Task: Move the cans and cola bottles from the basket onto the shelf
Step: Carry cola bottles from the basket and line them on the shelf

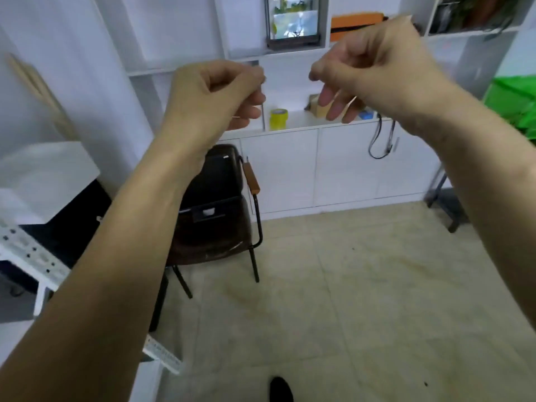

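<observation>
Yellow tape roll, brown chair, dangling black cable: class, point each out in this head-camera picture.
Yellow tape roll [279, 119]: head view, its outer side.
Brown chair [214, 227]: head view, the seat.
Dangling black cable [380, 146]: head view, its hanging loop.

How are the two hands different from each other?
The left hand is curled tighter, almost a fist, while the right hand lets its fingers hang down loosely. The right hand is raised higher than the left hand. Both are bare, held up before the white shelf, and neither visibly holds anything.
</observation>
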